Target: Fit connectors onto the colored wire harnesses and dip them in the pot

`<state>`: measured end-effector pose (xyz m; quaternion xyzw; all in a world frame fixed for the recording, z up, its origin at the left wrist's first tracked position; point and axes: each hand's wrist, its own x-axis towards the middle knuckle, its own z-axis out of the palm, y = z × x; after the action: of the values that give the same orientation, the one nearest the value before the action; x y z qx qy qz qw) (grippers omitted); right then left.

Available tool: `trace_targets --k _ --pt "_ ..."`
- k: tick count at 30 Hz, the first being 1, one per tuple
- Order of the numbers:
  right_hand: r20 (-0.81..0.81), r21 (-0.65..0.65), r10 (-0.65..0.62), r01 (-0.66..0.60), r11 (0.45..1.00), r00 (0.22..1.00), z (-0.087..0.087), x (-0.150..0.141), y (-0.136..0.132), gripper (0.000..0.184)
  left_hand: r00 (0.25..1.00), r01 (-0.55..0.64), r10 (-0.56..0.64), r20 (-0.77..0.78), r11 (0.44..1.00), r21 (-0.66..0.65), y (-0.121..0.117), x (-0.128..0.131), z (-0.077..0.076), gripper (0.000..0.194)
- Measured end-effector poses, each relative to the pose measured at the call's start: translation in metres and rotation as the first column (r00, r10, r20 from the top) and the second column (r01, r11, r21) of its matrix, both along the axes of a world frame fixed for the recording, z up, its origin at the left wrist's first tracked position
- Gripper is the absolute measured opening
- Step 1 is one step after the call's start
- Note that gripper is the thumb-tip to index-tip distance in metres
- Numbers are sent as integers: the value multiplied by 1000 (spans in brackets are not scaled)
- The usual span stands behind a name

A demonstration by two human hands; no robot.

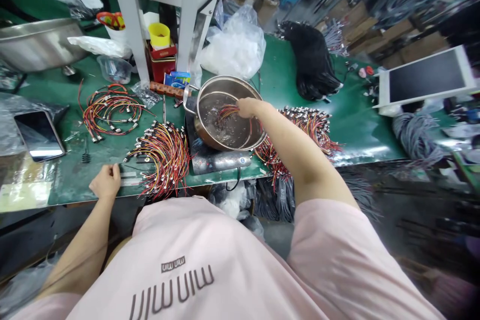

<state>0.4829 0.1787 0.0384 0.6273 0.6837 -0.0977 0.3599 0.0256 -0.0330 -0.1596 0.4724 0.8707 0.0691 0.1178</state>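
Note:
My right hand (248, 107) reaches over a metal pot (221, 145) and is closed on a bundle of red, yellow and black wires (227, 111). The bundle's far ends hang down into the pot, where liquid with bubbles or specks shows. The pot sits on a dark hot plate (219, 161). Near the table's front edge, my left hand (106, 181) is curled closed. A thin dark line runs out beside its fingers; whether they hold it is unclear. Right of that hand lies a large pile of wire harnesses (168, 157) with connectors at their ends.
More wire harnesses (305, 127) lie right of the pot. A loose wire coil (110, 110) and a phone (39, 135) are at left. Behind the pot stand a white frame (191, 15) and a plastic bag (238, 42). A flat screen (427, 77) stands far right.

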Motion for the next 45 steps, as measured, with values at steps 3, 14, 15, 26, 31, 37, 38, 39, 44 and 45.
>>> trace_targets --k 3,14,15,26,31,37,38,39,44,45 --pt "26 -15 -18 18 1000 1000 0 -2 1 43 1000 6 -6 -3 1000 10 0 0 1 38" --pt "22 -52 -29 30 998 999 2 -5 -7 41 1000 20 -20 14 1000 -23 -1 3 7 43" --pt "17 -55 -29 29 998 999 3 -6 -8 41 1000 19 -19 20 999 -31 -1 3 7 43" --pt "1 -42 -32 32 999 1000 6 -8 -10 42 999 8 -7 31 999 -34 0 6 15 39" --pt "5 -39 -31 31 999 1000 8 -9 -10 43 999 1 0 35 1000 -25 0 6 14 38" --pt "14 -52 -32 33 998 999 9 -10 -9 43 1000 2 -1 25 999 -45 0 5 12 40" --pt "15 -55 -31 32 998 999 9 -9 -8 42 1000 3 -2 23 999 -46 0 5 12 40" --pt "16 -56 -29 30 998 999 9 -9 -8 42 1000 2 -1 22 999 -44 0 5 12 40" --pt "16 -63 -29 30 998 999 8 -9 -7 42 1000 6 -5 22 999 -41 0 5 12 39" --pt "16 -64 -28 29 998 999 7 -8 -7 42 1000 7 -7 20 999 -43 0 5 12 39"
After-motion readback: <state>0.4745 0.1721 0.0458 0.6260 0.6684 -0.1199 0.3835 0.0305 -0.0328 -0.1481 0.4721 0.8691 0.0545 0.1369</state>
